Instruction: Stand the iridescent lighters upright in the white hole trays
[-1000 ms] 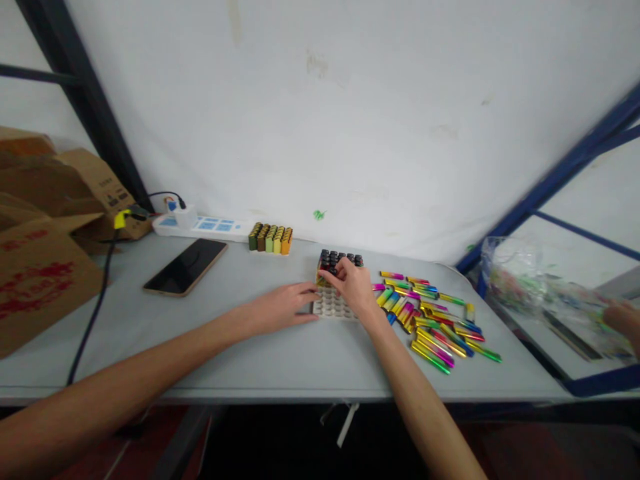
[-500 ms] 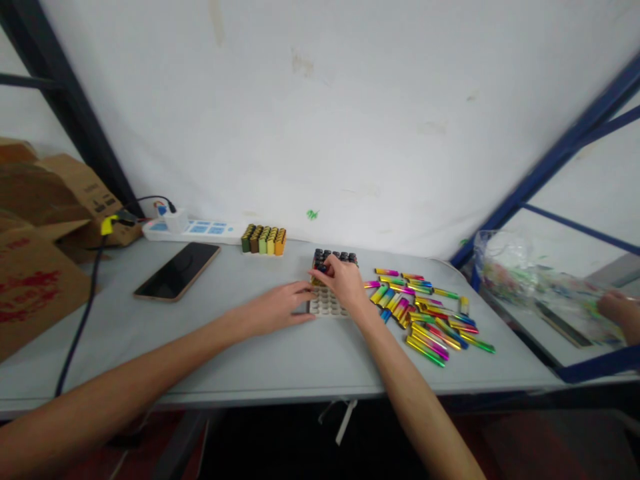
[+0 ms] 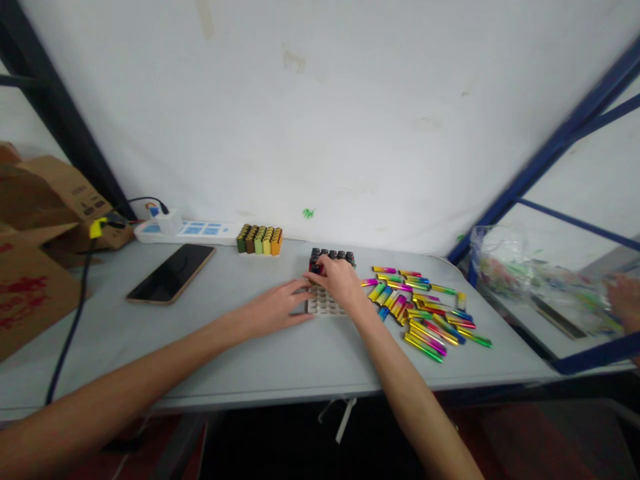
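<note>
A white tray (image 3: 325,305) with rows of round holes lies mid-table. Dark-topped tubes (image 3: 341,255) stand upright in its far rows; its near rows show bare holes. My right hand (image 3: 337,277) reaches over the tray, thumb and fingers pinched on a black-topped tube (image 3: 316,269) at its left side. The tube looks like a lighter, but the fingers cover most of it. Against the tray's left edge rests my left hand (image 3: 280,308), fingers spread and holding nothing. Many shiny tubes in rainbow and gold (image 3: 399,306) lie loose to the right.
A block of green, brown, yellow and orange lighter-like pieces (image 3: 259,241) stands by the wall, beside a power strip (image 3: 200,230). A phone (image 3: 171,273), a black cable (image 3: 75,320) and cardboard boxes (image 3: 40,287) are left. Beyond the blue frame (image 3: 530,180), another person's hand (image 3: 623,303) is near plastic bags (image 3: 505,260).
My right hand has shifted slightly toward the far rows, and the black-topped tube sits a little lower among the tray's rows. My left hand stays put. The view has moved slightly.
</note>
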The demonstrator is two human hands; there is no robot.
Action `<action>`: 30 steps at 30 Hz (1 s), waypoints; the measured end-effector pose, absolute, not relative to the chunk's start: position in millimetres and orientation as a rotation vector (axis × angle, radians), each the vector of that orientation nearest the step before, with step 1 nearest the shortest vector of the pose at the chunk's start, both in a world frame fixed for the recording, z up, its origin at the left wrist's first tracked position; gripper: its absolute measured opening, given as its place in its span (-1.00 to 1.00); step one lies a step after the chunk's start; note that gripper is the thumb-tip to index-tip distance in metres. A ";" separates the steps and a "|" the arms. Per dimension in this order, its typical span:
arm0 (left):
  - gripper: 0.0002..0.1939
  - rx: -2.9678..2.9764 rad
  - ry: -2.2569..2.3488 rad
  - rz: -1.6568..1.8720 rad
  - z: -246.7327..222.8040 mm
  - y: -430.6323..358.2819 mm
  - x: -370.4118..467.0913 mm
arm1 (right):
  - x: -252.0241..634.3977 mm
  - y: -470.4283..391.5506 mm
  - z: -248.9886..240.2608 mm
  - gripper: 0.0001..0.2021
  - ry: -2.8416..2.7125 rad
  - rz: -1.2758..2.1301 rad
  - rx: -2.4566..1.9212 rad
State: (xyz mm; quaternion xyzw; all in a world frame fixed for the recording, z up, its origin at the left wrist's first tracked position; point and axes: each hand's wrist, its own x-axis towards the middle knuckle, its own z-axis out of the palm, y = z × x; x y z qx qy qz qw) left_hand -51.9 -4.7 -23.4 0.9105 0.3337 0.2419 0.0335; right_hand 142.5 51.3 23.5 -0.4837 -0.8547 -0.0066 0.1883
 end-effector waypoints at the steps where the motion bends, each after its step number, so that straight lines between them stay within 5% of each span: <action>1: -0.67 2.805 1.026 0.733 -22.6 -5.1 -51.7 | 140.5 48.1 24.4 -0.59 -2.399 -0.049 -1.392; 13: -0.69 2.778 1.086 0.731 -16.3 -8.8 -53.2 | 224.3 57.9 40.7 -0.49 -2.014 -0.053 -1.275; 18: -0.68 2.754 1.124 0.747 -19.2 -8.4 -52.8 | 290.7 45.1 51.0 -0.62 -2.119 0.129 -1.290; 30: -0.68 2.777 1.146 0.729 -23.4 -9.3 -54.3 | 379.9 -68.2 -9.9 -0.76 -2.209 -0.139 -1.266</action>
